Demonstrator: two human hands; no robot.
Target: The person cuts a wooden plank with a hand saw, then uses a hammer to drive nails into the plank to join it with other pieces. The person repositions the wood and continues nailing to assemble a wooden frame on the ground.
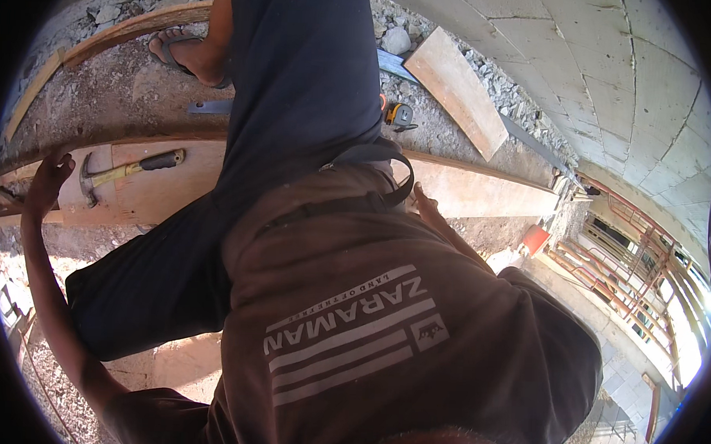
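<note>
A long wooden plank (204, 181) runs from left to right beneath my body. At its left end my left hand (50, 178) is closed, its bent fingers at the plank's far edge. Beside that hand a claw hammer (130, 168) with a yellow and black handle lies on the plank. A dark object (10, 197) on the other side of the hand is too unclear to name. My right hand (425, 204), partly hidden by my shirt, lies by the plank's right part with its visible fingers stretched out and nothing seen in them.
Beyond the plank lie a yellow and black tape measure (399, 115), a flat metal blade (210, 107) and a loose board (459, 92). Rubble (395, 41) lines the block wall (580, 65). A curved wooden strip (135, 28) is near my sandalled foot. Scaffold frames (636, 271) stand right.
</note>
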